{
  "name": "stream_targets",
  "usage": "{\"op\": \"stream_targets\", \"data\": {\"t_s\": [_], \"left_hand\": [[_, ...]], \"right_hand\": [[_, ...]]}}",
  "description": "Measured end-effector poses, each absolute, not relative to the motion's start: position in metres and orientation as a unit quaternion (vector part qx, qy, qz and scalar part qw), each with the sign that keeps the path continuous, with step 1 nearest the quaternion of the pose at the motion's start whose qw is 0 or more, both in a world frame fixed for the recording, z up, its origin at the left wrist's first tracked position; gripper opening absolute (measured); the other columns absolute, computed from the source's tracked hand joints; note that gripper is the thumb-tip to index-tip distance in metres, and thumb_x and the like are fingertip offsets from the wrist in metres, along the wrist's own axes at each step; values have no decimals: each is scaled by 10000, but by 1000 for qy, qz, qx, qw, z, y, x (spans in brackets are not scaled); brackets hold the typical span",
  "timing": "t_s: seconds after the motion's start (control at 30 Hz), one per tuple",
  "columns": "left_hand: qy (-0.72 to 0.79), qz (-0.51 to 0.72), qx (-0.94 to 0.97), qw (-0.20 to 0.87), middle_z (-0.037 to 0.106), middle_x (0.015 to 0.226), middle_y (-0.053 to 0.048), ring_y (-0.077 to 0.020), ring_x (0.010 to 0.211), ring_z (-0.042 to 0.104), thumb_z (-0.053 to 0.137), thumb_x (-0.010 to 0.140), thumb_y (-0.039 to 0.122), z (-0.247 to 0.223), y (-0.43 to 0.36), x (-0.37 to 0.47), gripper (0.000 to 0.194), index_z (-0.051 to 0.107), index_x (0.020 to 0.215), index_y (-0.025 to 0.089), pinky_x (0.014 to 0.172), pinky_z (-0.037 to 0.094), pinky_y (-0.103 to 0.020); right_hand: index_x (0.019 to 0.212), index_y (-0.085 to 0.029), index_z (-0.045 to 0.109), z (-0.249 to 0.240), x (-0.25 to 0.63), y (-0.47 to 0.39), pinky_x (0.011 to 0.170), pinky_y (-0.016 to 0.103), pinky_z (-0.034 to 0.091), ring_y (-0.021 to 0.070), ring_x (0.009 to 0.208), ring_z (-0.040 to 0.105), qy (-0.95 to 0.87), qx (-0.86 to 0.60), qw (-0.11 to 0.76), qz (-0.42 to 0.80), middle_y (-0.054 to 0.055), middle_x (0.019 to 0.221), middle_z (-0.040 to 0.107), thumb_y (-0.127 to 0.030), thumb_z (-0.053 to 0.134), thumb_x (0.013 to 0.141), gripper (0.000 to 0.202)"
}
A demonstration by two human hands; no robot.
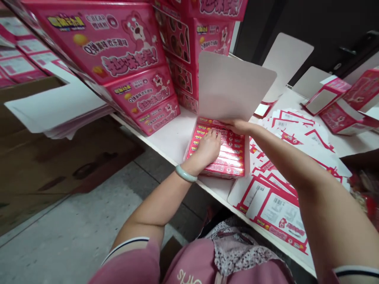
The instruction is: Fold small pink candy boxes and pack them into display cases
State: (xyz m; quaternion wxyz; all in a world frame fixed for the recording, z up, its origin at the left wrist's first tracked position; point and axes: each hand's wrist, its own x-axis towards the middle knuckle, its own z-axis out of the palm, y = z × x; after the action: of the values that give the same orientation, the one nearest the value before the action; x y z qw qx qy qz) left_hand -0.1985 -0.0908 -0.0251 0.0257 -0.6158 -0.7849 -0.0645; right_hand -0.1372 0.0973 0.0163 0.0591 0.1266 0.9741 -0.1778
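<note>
In front of me on the table sits a pink display box (217,173) packed with a row of slim pink boxes (229,154), its white lid (233,85) standing up at the back. My left hand (211,145), below a pale green bangle (186,174), rests on top of the slim boxes with its fingers bent and slightly apart. At the back edge, where the lid folds up, my right hand (238,126) lies with its fingers stretched to the left. Those fingertips are partly hard to make out.
Stacked pink cartons (142,92) rise at the back left. Flat printed card sheets (275,205) cover the table to the right, with open pink boxes (340,114) beyond. White card sheets (65,102) overhang a brown carton (44,157) at left.
</note>
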Motion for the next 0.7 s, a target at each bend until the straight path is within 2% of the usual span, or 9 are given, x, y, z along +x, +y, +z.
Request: {"op": "stream_targets", "data": {"t_s": [0.13,0.27,0.33,0.4,0.5,0.6,0.7], "left_hand": [[-788,-67,-611,22,479,1489,-278,-347,1434,443,341,1028,170,-31,-88,-199,477,471,1449,-12,1204,385,-467],[-790,-47,-610,-29,440,1534,-260,-336,1461,415,358,1041,223,-19,-90,-202,486,458,1463,3,1226,355,-459],[-789,-26,-612,-54,466,1522,-240,-330,1436,451,409,1033,255,-3,-90,-210,495,461,1465,19,1193,397,-432],[-793,-11,-606,-62,533,1465,-226,-323,1371,521,432,1021,259,15,-86,-223,484,480,1449,39,1141,443,-427],[-808,9,-584,-73,660,1275,-230,-346,1207,635,462,1001,259,31,-70,-247,397,614,1304,51,1042,497,-456],[-815,20,-570,-100,726,1075,-232,-374,1062,692,574,939,261,23,-52,-263,280,742,1041,63,960,526,-468],[-814,-15,-572,-96,731,991,-244,-402,1039,691,625,888,214,1,-38,-266,208,760,852,59,970,511,-510]], "right_hand": [[1535,-222,485,-5,-136,95,1189,395,412,270,1417,529,973,136,59,-175,50,1561,510,-30,420,921,647],[1576,-191,414,6,-129,81,1144,339,440,256,1392,552,980,140,82,-119,101,1555,522,-39,392,943,651],[1537,-175,474,18,-119,72,1110,334,457,261,1356,577,985,152,58,-57,128,1508,572,-69,393,963,589],[1410,-109,603,26,-105,64,1059,371,481,299,1263,633,982,186,41,10,191,1384,651,-87,408,962,489],[1155,-39,734,29,-86,62,994,434,496,337,1080,702,971,228,61,47,255,1169,719,-70,462,919,362],[1044,-71,774,18,-84,69,971,469,498,331,990,718,970,228,73,34,245,1106,736,-80,511,894,303],[961,-102,787,3,-98,78,951,498,505,351,988,709,973,224,51,13,233,1052,749,-106,582,857,230]]}}
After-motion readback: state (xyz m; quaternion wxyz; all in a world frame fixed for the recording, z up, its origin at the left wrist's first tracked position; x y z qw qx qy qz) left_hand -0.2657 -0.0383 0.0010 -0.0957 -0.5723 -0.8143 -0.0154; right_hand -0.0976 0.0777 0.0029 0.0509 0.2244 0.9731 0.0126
